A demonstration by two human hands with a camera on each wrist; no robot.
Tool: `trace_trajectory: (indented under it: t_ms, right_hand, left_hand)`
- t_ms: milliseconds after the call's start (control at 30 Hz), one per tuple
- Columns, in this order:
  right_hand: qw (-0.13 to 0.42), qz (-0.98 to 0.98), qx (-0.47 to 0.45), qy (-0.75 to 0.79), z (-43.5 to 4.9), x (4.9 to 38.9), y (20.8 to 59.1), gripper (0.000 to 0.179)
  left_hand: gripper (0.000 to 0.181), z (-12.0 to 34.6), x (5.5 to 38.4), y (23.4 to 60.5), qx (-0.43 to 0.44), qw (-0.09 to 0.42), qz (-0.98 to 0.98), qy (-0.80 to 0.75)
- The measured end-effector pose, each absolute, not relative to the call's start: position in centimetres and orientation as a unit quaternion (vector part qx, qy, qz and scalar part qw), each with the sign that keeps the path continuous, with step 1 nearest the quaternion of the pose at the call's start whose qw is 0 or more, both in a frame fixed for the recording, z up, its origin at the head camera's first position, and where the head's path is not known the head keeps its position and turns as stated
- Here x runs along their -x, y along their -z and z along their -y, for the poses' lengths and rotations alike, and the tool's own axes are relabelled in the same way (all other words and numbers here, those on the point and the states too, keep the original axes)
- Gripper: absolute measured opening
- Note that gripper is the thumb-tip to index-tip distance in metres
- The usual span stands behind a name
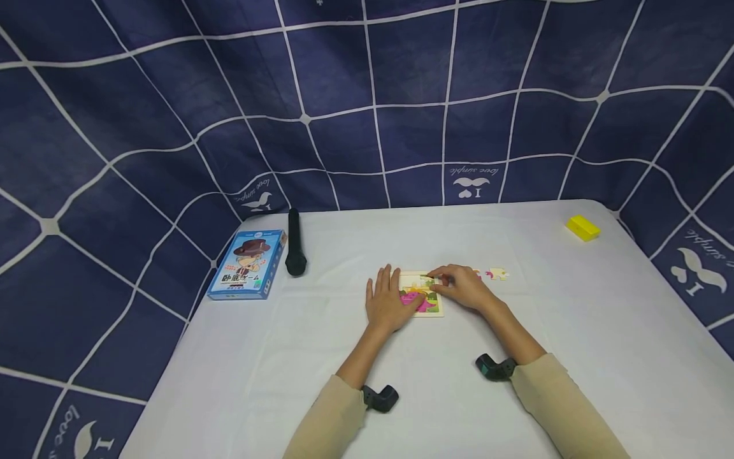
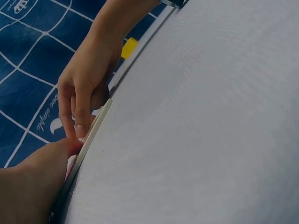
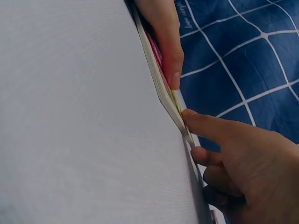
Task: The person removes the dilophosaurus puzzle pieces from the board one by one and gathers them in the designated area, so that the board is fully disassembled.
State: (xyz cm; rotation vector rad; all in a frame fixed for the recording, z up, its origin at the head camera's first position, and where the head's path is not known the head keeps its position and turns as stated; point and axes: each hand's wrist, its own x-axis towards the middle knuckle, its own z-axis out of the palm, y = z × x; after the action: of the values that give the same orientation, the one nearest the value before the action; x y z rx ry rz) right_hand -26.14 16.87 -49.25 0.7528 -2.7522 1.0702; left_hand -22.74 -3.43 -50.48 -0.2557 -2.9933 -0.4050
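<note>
A small jigsaw puzzle (image 1: 425, 308) in a pale frame lies flat on the white table, showing pink, green and yellow parts; its upper area is pale. My left hand (image 1: 387, 305) rests along the frame's left side with fingers spread, its thumb reaching over the pink part. At the upper right of the frame, my right hand (image 1: 463, 287) has thumb and index finger bent around a puzzle piece, mostly covered by the fingers. Seen from the right wrist, that hand (image 3: 254, 163) touches the edge of the frame (image 3: 161, 91). Loose puzzle pieces (image 1: 497, 274) lie just beyond the right hand.
A blue game box (image 1: 248, 264) and a black microphone (image 1: 295, 245) lie at the table's left. A yellow block (image 1: 583, 227) sits near the far right corner. Dark blue gridded cloth (image 1: 344, 76) hangs behind and around the table (image 1: 430, 395).
</note>
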Motion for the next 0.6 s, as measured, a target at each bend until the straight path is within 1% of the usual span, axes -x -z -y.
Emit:
trace_trajectory:
  t_ms: [200,333,467,600]
  right_hand:
    - [0.039,0.903,-0.24,-0.354,-16.93,26.24,49.14,0.03]
    - [0.041,0.899,-0.238,-0.364,-16.93,26.24,49.19,0.031]
    - [0.056,0.892,-0.237,-0.381,-16.8,26.28,49.43,0.031]
    - [0.076,0.883,-0.235,-0.399,-16.56,26.18,49.55,0.033]
  left_hand:
    - [0.091,3.44,22.86,50.68,0.087,0.064,0.986,0.126]
    - [0.091,3.4,22.95,50.77,0.086,0.059,0.987,0.125]
    - [0.092,3.41,23.0,50.75,0.082,0.047,0.988,0.121]
    - [0.091,3.43,22.87,50.69,0.084,0.057,0.987,0.122]
